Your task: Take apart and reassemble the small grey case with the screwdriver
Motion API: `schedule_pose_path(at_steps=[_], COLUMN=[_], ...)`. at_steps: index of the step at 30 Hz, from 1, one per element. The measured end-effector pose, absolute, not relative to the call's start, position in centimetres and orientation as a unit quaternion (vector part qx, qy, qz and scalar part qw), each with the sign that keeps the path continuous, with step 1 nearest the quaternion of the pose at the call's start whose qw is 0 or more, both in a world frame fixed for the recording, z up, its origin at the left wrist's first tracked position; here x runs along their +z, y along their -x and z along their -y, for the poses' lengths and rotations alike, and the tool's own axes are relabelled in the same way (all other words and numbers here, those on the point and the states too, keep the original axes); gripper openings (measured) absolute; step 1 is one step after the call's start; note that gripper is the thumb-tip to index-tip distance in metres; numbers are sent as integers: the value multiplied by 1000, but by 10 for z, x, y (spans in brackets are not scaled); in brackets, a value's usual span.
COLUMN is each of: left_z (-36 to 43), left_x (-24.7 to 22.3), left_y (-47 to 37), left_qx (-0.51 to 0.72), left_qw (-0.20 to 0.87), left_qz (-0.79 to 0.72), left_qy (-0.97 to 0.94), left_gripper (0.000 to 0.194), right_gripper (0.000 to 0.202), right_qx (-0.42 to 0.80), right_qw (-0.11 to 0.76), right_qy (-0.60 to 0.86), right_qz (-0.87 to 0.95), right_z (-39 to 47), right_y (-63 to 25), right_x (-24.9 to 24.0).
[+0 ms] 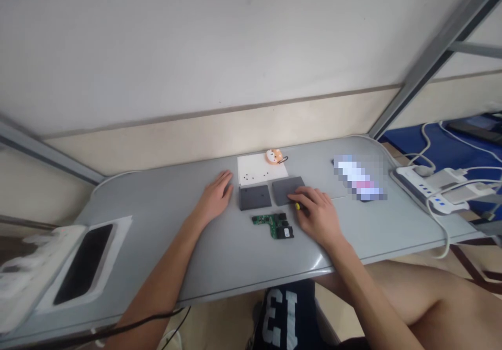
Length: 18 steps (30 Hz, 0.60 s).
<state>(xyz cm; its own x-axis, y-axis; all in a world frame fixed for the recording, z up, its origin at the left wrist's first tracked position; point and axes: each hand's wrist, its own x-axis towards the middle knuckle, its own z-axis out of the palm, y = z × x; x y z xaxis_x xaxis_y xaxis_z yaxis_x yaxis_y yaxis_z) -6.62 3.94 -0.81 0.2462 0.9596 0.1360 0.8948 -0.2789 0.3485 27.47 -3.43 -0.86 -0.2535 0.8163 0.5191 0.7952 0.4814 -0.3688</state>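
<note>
My left hand [215, 197] lies flat on the grey table, left of the dark panels, holding nothing. Fingers curled, my right hand [317, 211] holds a small tool with a yellow end [298, 206], its rest hidden by the hand, and touches the right dark panel [285, 189]. Beside that panel lies the left dark panel [254, 197]. A green circuit board [272, 225] with black parts rests in front of both. Behind them, several tiny dark screws [253, 178] are spread on a white sheet [248, 165]. An orange and white animal-faced item [274, 156] sits at the sheet's back right.
A lit phone [356, 178] lies to the right, near a white power strip [429, 190] with cables. At the left, a dark phone [84, 263] lies beside a white object. A black cable [149, 318] crosses the front edge.
</note>
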Motion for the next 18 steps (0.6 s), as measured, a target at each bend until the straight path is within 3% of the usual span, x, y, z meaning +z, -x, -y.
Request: schedule_pose_path(at_steps=[18], left_z=[-37], left_x=[-6], left_y=[67], left_qx=[147], left_qw=[101], left_qz=[-597], left_qy=[-782], left_gripper=[53], right_gripper=[38], right_qx=[8], right_qw=[332], right_qy=[507], right_qz=[795], right_z=[33], right_y=[-276], right_x=[-11])
